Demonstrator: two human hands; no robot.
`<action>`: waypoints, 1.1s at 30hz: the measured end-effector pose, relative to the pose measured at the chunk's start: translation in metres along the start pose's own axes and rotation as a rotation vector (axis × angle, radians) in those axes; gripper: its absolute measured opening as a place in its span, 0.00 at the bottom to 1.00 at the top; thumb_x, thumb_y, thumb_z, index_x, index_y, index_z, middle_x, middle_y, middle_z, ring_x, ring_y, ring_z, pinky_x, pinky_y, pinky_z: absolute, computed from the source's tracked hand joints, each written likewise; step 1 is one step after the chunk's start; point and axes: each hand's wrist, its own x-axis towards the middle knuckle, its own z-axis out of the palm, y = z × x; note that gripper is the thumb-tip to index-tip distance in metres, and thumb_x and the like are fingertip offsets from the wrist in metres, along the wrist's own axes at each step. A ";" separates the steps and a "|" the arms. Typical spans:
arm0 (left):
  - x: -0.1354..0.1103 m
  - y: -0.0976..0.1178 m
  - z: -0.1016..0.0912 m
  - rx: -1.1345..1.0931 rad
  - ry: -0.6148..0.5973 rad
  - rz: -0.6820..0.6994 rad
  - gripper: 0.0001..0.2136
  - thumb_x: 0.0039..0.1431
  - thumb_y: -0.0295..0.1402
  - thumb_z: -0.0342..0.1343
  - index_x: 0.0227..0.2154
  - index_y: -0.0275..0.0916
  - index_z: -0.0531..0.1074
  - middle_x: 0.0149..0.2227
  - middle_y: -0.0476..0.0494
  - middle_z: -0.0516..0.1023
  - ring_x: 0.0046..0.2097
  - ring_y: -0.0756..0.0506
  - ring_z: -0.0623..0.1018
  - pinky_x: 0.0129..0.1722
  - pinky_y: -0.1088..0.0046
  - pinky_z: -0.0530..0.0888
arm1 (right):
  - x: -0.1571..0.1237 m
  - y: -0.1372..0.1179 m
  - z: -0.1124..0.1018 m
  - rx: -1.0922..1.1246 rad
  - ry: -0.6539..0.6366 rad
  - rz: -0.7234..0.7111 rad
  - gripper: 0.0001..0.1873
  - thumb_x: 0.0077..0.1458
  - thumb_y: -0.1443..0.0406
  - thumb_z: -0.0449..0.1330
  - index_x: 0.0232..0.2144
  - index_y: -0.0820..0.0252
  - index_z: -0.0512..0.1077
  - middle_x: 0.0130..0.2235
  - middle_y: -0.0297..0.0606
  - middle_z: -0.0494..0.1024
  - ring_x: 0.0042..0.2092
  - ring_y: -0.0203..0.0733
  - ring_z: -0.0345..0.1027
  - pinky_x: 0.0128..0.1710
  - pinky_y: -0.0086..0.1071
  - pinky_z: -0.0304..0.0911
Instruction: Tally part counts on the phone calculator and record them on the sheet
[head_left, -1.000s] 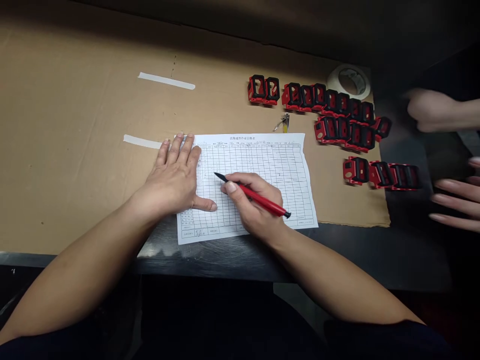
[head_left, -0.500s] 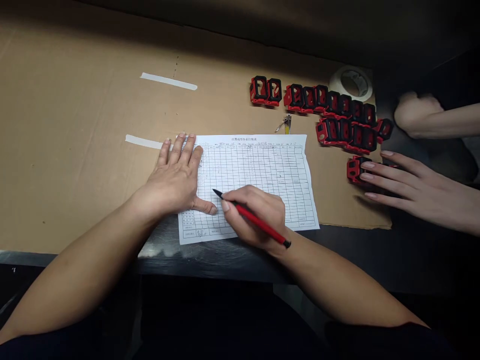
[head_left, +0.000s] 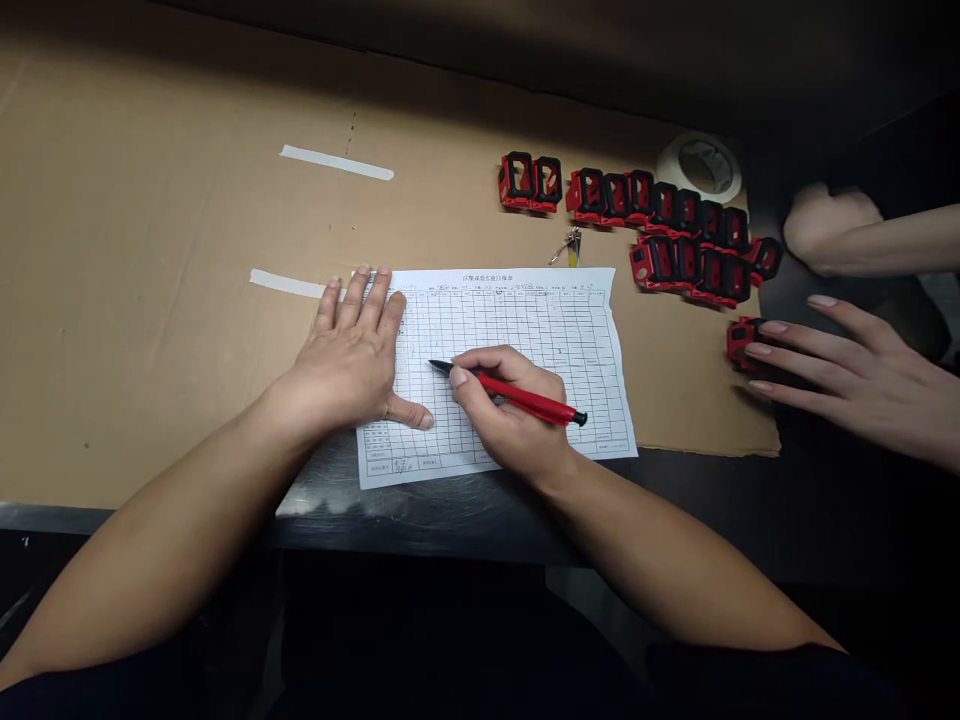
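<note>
A printed paper form [head_left: 517, 330] with a ruled grid and some handwriting lies across the front edge of the cardboard. My left hand [head_left: 349, 360] rests flat on the form's left side, fingers stretched and thumb out. My right hand [head_left: 517, 405] is closed around a red pen [head_left: 529, 399] with black ends. The pen's tip points left at a grid cell in the left part of the sheet, close to my left thumb; whether it touches the paper I cannot tell.
Red-and-black plastic frames [head_left: 664, 208] stand in rows at right. Behind them lies a tape roll [head_left: 705, 168]; a nail clipper [head_left: 573, 247] sits above the form. Another person's hand [head_left: 855, 375] covers one more frame. White tape strips [head_left: 337, 163] mark the cardboard [head_left: 150, 250].
My right hand and the pen have shifted slightly up the sheet, and the pen lies flatter. The other person's hand has moved right with a red-and-black frame. My left hand stays put.
</note>
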 end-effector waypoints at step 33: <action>0.001 0.002 -0.002 -0.004 -0.024 -0.008 0.73 0.41 0.67 0.69 0.77 0.23 0.39 0.78 0.28 0.24 0.78 0.27 0.26 0.75 0.45 0.28 | 0.000 0.001 0.002 0.010 0.036 -0.022 0.04 0.60 0.68 0.67 0.33 0.54 0.80 0.32 0.31 0.85 0.32 0.38 0.79 0.32 0.34 0.76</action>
